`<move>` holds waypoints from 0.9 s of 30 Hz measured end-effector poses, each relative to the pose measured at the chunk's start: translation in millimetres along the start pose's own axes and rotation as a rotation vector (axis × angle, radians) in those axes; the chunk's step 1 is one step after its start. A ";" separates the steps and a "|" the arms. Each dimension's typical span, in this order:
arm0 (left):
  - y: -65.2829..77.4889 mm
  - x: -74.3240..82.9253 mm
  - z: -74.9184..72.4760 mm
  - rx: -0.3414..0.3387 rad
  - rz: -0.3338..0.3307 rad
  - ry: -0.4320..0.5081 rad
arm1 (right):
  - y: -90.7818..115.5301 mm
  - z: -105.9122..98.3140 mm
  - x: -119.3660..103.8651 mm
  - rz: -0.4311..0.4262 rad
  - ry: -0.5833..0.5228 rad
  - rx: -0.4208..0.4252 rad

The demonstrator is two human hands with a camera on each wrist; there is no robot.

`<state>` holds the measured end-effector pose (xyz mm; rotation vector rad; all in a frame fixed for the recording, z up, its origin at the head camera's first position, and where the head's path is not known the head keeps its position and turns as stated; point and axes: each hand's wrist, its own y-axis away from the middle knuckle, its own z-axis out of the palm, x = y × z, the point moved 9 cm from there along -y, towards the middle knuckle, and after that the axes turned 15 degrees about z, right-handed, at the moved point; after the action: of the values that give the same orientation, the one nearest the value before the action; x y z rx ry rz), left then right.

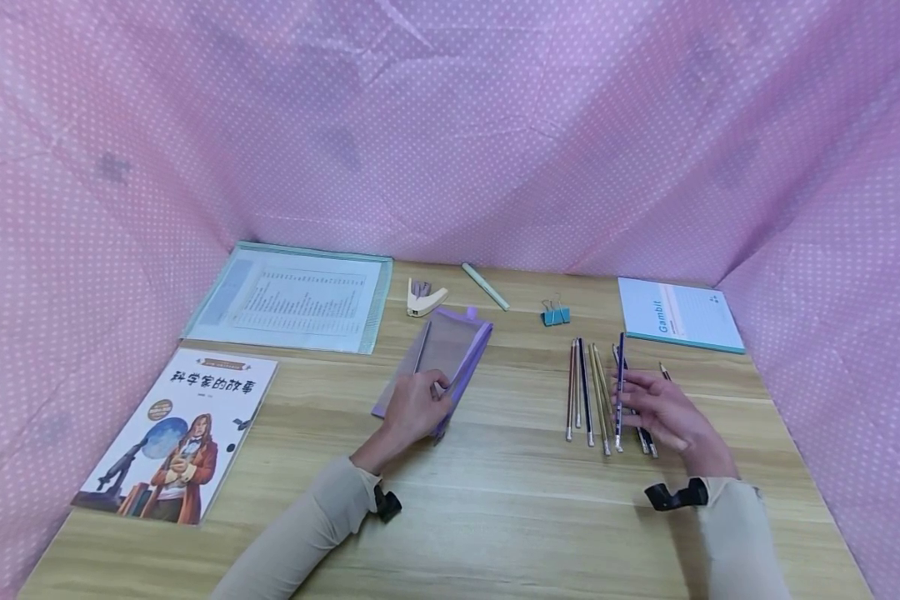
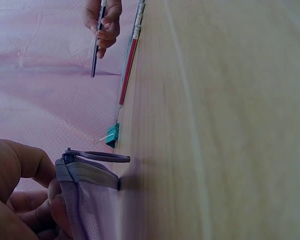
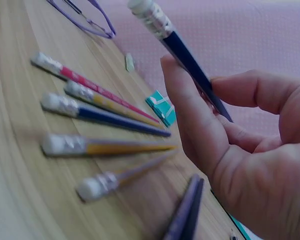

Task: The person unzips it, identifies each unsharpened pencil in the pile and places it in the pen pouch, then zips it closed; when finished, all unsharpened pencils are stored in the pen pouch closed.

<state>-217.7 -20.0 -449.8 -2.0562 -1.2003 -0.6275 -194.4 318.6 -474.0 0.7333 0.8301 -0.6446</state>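
In the head view my left hand (image 1: 418, 406) grips the near end of a purple mesh zip pouch (image 1: 450, 337). The left wrist view shows the pouch's zip end (image 2: 87, 172) held up, its mouth spread apart. A slim dark stick (image 1: 422, 346) lies along the pouch's left part. My right hand (image 1: 667, 414) pinches a dark blue pencil (image 1: 621, 358) between thumb and fingers, eraser end toward me, raised over the table. Left of that hand several pencils lie in a loose row, among them a red pencil (image 3: 105, 92) and a navy pencil (image 3: 122, 121). More dark pencils (image 3: 185, 212) lie beneath the hand.
Behind the pouch are a cream stapler (image 1: 426, 298), a pale green pen (image 1: 485, 286) and a teal binder clip (image 1: 556, 314). A Gambit notebook (image 1: 678, 312) lies back right. At left are a clear document folder (image 1: 292, 296) and an illustrated book (image 1: 180, 433). Pink dotted cloth (image 1: 450, 150) surrounds the table.
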 end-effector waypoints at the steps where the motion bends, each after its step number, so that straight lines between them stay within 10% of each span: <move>1: 0.0 -0.2 0.1 0.001 0.000 0.001 | -2.0 2.0 0.8 0.005 -0.009 -0.007; 27: -0.2 -0.4 0.6 0.005 0.013 0.020 | -50.2 39.5 21.8 0.122 0.032 0.068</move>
<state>-218.0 -19.7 -450.4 -2.0472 -1.1746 -0.6365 -204.2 253.7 -489.4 0.8512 0.7891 -0.5555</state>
